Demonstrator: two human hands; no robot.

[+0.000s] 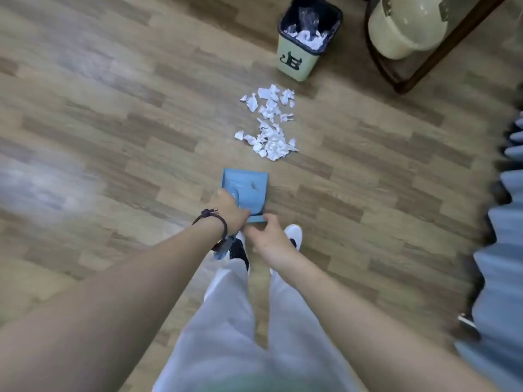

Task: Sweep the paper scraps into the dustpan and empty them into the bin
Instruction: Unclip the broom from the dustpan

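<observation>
A blue dustpan (pixel 249 188) lies flat on the wooden floor just ahead of my feet, its mouth facing the scraps. My left hand (pixel 230 209) rests over its left rear part, fingers closed around a pale blue handle (pixel 222 250) that sticks out back under my wrist. My right hand (pixel 267 236) pinches the dustpan's rear edge. A pile of white paper scraps (pixel 268 123) is spread on the floor beyond the pan, apart from it. Farther on stands the pale green bin (pixel 300 56) with a dark liner, holding crumpled paper and plastic.
A beige plastic container (pixel 404 26) sits inside a dark wooden frame (pixel 441 52) right of the bin. Blue-grey pleated fabric (pixel 506 222) runs along the right edge. My white shoes (pixel 293 236) stand right behind the dustpan.
</observation>
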